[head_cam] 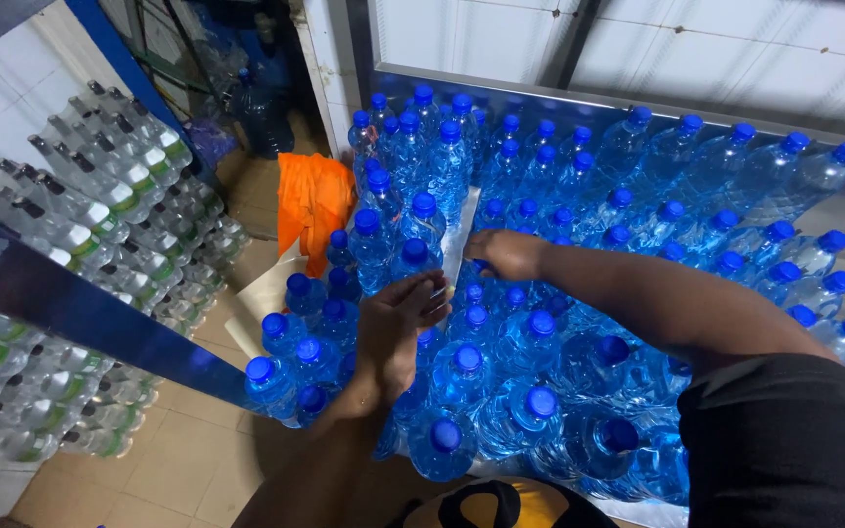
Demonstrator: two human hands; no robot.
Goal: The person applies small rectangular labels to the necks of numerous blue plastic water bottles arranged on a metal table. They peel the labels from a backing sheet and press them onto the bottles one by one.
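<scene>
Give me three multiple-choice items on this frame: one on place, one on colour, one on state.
1. Where does the orange cloth lie?
A. left of the blue bottles
B. on the person's sleeve
C. on top of the bottle caps

2. What colour are the caps on the blue bottles?
A. white
B. blue
C. red

3. What is the left hand doing?
A. hanging free in the air
B. resting on bottle tops
C. holding the orange cloth

Answers:
1 A, the cloth sits by the bottles' left edge.
2 B, every cap shows blue.
3 B, its fingers lie over the caps, near the right hand.
</scene>
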